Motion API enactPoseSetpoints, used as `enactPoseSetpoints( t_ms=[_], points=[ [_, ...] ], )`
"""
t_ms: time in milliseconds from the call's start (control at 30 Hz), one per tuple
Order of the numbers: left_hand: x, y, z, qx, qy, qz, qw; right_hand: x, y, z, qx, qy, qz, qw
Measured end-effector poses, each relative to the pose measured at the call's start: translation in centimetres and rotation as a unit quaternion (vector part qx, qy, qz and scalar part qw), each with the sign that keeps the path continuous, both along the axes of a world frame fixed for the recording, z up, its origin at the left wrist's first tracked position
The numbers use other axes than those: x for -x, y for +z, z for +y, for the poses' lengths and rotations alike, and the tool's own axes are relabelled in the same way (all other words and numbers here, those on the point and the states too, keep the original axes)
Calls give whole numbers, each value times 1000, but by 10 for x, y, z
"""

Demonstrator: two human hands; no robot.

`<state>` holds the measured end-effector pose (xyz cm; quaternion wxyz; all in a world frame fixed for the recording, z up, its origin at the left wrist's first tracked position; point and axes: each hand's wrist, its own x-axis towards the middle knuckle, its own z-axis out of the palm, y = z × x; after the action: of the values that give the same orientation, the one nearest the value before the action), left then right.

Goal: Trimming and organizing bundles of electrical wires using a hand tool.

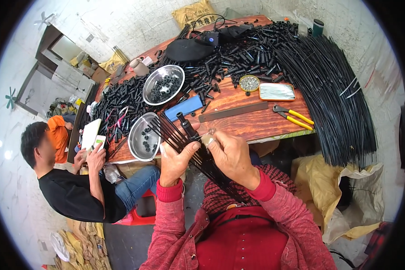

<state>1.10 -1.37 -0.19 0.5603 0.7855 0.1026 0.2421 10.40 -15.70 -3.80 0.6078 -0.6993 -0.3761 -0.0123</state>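
Head view — black rods (pixel 208 164) diagonal, upper left to lower right — left fingers (pixel 191 149) around them, right fingers (pixel 229 141) with hold unclear

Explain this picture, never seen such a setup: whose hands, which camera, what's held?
No machine here: these are a person's bare hands, seen by the left of two fisheye cameras worn on the head, which bends straight edges. The left hand grips a bundle of thin black rods; a thicker black tube rises between the hands. The right hand is closed beside it; what it pinches is too small to tell. The wood-grained table holds heaped black tubes, two steel bowls with small black parts, a tin of pale strips and yellow-handled cutting pliers. Another person sits at left.
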Motion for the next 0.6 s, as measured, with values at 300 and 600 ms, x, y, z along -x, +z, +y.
enactPoseSetpoints(
  t_ms=[300,600],
  points=[
    [-2,-4,3,73,-21,-17,997,-4,-4,-4,-14,76,66,995],
    [-5,-10,2,149,-42,-28,988,-6,-22,0,-88,179,296,934]
  ],
)
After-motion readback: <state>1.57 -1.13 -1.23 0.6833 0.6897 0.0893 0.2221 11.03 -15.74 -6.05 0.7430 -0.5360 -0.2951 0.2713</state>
